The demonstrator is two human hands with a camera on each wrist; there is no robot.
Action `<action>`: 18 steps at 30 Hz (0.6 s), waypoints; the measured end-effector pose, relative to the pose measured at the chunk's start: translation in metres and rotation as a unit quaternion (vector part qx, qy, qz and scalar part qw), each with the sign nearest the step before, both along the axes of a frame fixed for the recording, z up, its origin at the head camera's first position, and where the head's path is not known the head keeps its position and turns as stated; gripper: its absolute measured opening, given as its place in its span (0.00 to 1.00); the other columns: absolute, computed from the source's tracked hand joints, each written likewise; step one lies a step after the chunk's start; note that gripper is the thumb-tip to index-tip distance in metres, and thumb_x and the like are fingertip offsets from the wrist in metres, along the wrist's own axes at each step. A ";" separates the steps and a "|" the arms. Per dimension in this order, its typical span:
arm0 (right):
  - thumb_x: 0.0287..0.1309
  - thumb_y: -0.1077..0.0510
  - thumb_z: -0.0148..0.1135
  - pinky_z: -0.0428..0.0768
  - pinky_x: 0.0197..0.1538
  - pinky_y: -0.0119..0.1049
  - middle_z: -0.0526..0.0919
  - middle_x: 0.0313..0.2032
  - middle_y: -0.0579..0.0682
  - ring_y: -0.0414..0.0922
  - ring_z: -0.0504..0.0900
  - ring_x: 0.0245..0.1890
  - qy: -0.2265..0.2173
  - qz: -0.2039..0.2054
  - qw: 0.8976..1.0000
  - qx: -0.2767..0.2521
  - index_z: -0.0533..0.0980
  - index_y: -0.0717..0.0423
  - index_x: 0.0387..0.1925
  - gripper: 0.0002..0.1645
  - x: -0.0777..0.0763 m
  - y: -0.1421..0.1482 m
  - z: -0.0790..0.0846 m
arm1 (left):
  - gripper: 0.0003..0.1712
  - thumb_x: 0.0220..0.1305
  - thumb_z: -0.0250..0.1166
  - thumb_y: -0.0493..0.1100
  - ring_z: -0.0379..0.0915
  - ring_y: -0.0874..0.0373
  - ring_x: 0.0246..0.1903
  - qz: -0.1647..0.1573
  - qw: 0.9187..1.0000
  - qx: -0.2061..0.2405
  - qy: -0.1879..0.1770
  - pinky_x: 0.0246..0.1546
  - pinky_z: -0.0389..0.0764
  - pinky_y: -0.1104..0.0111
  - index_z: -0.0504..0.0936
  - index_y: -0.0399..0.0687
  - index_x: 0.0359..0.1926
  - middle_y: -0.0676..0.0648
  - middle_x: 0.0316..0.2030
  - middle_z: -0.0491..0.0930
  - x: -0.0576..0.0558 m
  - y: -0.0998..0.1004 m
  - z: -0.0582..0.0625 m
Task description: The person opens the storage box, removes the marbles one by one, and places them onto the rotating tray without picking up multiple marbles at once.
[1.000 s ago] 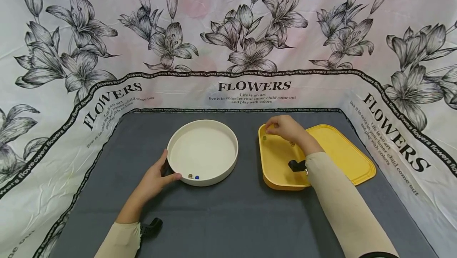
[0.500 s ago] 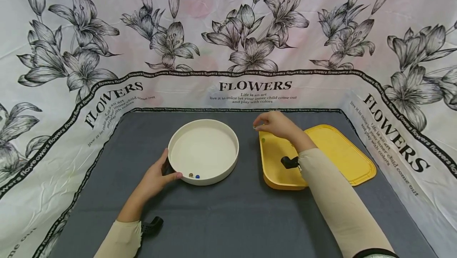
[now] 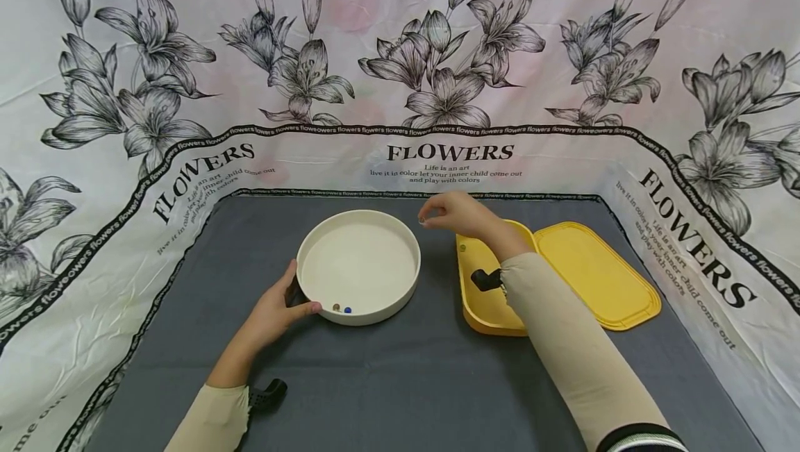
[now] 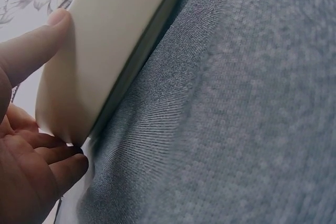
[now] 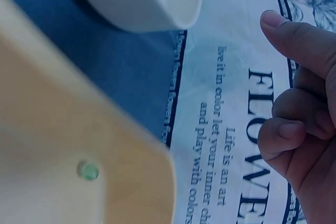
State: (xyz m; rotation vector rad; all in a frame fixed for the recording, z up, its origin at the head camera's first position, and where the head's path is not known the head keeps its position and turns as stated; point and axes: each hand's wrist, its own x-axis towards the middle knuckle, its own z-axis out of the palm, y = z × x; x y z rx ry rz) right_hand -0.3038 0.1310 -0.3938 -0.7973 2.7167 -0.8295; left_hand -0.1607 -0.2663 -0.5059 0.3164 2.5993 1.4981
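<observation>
A round white tray point(image 3: 359, 257) lies on the grey cloth, with a blue marble point(image 3: 347, 310) and a brownish marble point(image 3: 336, 307) near its front rim. My left hand point(image 3: 272, 313) grips the tray's left side, thumb at the rim and fingers low against the wall, as the left wrist view shows. Between the tray and a yellow box point(image 3: 487, 303), my right hand point(image 3: 461, 216) is raised over the box's far left corner. Its fingertips pinch a tiny glinting thing, seemingly a marble point(image 3: 421, 221); the right wrist view hides it. A green marble point(image 5: 89, 170) sits inside the box.
Right of the box a yellow lid point(image 3: 600, 275) lies flat, partly behind the right forearm. The grey cloth point(image 3: 387, 382) spans the front. Behind it rises a white floral cloth point(image 3: 450, 153) with printed lettering. The right forearm hides part of the box.
My right hand has come up out of the yellow box and moved left toward the white tray, pinching something small. My left hand keeps its grip on the tray.
</observation>
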 end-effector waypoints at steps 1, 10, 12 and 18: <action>0.67 0.52 0.69 0.84 0.49 0.45 0.87 0.47 0.42 0.45 0.84 0.47 -0.001 0.001 1.000 -0.001 0.86 0.41 0.47 0.09 -0.001 -0.004 0.001 | 0.67 0.62 0.76 0.49 0.42 0.40 0.79 0.001 1.000 -0.003 0.000 0.75 0.55 0.44 0.34 0.40 0.82 0.36 0.81 0.37 0.000 0.000 0.000; 0.68 0.51 0.68 0.84 0.48 0.44 0.86 0.44 0.41 0.46 0.81 0.46 -0.004 0.026 0.999 0.019 0.86 0.39 0.48 0.09 -0.009 -0.039 0.007 | 0.68 0.61 0.76 0.52 0.44 0.40 0.79 0.003 1.000 -0.009 -0.003 0.75 0.56 0.45 0.34 0.40 0.82 0.37 0.81 0.37 -0.001 0.001 -0.001; 0.69 0.50 0.67 0.83 0.47 0.43 0.86 0.44 0.42 0.45 0.81 0.44 -0.004 0.038 0.999 0.022 0.86 0.41 0.49 0.10 -0.012 -0.048 0.008 | 0.68 0.60 0.76 0.52 0.44 0.40 0.79 0.006 1.000 -0.013 -0.001 0.75 0.56 0.45 0.35 0.40 0.82 0.37 0.81 0.37 -0.001 0.000 0.000; 0.70 0.50 0.66 0.82 0.50 0.43 0.86 0.47 0.42 0.44 0.80 0.45 -0.007 0.072 0.997 0.030 0.86 0.45 0.51 0.12 -0.022 -0.070 0.003 | 0.69 0.60 0.77 0.53 0.45 0.40 0.79 0.007 1.000 -0.023 -0.004 0.75 0.57 0.46 0.35 0.40 0.82 0.36 0.81 0.38 -0.002 0.000 0.000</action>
